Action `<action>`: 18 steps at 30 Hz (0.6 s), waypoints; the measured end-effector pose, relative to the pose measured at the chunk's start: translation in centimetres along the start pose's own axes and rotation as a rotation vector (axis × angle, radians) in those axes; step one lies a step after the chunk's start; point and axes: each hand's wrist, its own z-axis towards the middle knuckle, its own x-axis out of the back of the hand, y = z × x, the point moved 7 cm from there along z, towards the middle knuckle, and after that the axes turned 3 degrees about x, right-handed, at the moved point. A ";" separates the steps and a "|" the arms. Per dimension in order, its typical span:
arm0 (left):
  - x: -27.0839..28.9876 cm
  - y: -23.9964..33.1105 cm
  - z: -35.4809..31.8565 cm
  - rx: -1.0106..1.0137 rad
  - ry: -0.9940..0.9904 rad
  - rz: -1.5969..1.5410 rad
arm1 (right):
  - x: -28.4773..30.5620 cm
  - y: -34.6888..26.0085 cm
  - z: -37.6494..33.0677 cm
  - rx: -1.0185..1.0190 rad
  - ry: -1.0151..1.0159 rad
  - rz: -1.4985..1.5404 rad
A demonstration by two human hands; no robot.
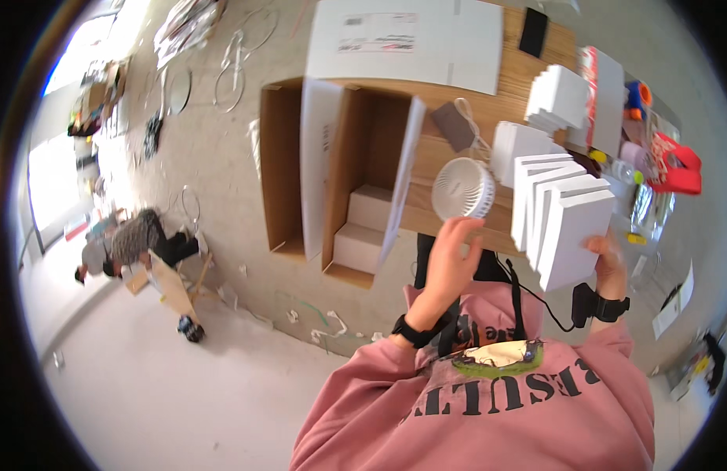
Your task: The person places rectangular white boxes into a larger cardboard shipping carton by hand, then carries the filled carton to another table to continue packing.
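Note:
My right hand (608, 259) grips the right edge of the nearest slim white box (577, 239), which stands in a leaning row with several others at the table's near right. The fingers behind that box are hidden. My left hand (456, 255) is at the near side of a round white fan (460, 188), its fingers bent and apart with nothing between them. Whether its fingertips touch the fan, I cannot tell. More white boxes (520, 145) stand behind the row, beside a further stack (556, 94).
Left of the fan, an open carton (337, 188) holds white boxes (369, 243). A grey rectangular device (453, 125) with a pale cable lies on the wooden table (426, 169). Farther back are a white carton (403, 43) and a phone (533, 33). Another person (140, 239) is at far left.

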 end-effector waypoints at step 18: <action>20.8 -19.4 -6.7 0.452 0.556 -0.131 | -36.2 8.9 15.0 -0.310 -0.906 -0.574</action>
